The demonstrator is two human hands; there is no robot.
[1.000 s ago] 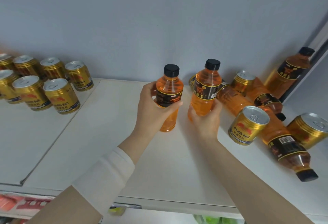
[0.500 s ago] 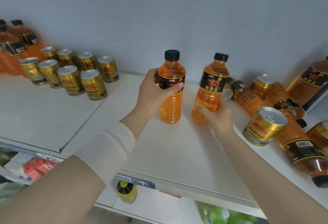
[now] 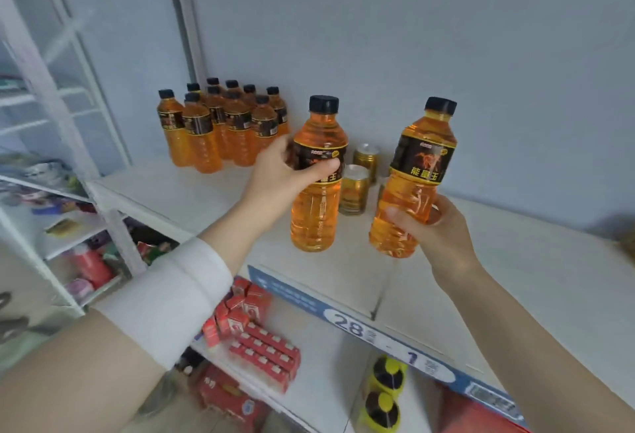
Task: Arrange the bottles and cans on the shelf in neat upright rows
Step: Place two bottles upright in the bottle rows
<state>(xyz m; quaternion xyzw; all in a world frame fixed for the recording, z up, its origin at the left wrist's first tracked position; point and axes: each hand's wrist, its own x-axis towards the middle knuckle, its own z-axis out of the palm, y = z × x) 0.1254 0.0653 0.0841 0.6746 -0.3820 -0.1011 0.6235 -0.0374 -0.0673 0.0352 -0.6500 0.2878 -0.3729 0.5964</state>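
Both hands are now further to the left along the shelf than half a second before, and a block of standing bottles is coming into my view.

I am holding one bottle in each hand. My left hand (image 3: 280, 176) is wrapping the left orange drink bottle (image 3: 314, 223) at its black label, with the thumb across the front. My right hand (image 3: 438, 231) is gripping the right orange drink bottle (image 3: 417, 154) lower on its body, with the fingers curled round it. The long axis of both bottles is close to vertical, caps up; the right one is leaning a little to the right. I cannot tell if their bases are touching the shelf (image 3: 178, 192).

Two gold cans (image 3: 354, 188) are standing upright just behind, between the two bottles. The standing bottles (image 3: 220, 130) are waiting at the back-left corner, against the wall, well apart from my hands.

In my judgement, the coming move is depending on this direction: the block is lying to the left and further back, and the left hand is nearer, so its bottle should be going first, beside the right edge of the block.
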